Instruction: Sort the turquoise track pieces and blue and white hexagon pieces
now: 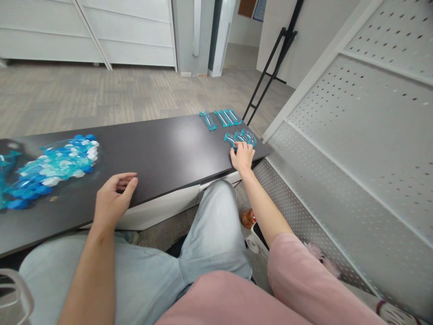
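My right hand [242, 156] reaches to the far right end of the dark table [162, 149], its fingertips resting on a row of curved clear-blue track pieces [241, 136]. Whether it grips one is hidden by the fingers. Beyond them lie straight clear-blue track pieces [223, 118] in a neat row. My left hand [114, 199] rests at the table's near edge, fingers loosely curled, holding nothing. A heap of blue, white and clear plastic pieces [54, 167] lies to its left on the table.
A white perforated panel [355, 158] leans along the right side. A black tripod stand [274, 67] rises behind the table's right end. My legs in light jeans [203, 243] are under the table edge. Small objects lie on the floor [250, 221].
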Action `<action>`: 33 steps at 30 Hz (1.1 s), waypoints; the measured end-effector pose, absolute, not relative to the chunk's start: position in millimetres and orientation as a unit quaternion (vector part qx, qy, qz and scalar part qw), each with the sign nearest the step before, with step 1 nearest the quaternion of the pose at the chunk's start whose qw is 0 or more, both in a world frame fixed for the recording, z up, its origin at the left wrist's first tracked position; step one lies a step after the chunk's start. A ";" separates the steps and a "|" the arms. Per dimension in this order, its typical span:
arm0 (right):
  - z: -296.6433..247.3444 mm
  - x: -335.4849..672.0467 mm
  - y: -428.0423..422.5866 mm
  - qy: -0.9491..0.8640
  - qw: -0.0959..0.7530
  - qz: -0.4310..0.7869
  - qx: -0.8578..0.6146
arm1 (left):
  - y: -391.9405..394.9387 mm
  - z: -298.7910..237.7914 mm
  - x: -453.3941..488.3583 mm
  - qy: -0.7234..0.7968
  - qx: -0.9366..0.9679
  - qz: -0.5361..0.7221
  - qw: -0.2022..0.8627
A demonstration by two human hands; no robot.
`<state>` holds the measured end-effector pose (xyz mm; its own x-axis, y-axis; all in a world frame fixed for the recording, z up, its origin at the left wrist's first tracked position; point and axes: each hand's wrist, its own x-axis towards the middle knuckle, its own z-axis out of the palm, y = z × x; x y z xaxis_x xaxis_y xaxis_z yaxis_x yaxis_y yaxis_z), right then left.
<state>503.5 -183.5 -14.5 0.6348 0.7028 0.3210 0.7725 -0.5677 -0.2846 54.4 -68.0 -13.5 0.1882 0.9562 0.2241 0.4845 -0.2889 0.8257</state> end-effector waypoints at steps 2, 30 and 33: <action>-16.2 504.1 -183.2 -0.416 0.208 -0.089 -0.881 | -68.5 -13.2 54.6 0.509 0.707 0.383 0.308; -34.6 418.2 -143.5 -0.681 0.260 -0.008 -0.685 | -54.5 -11.7 9.2 0.545 0.588 0.566 0.191; -36.2 420.5 -141.7 -0.669 0.267 0.002 -0.694 | -35.5 -3.4 -38.4 0.616 0.534 0.573 0.080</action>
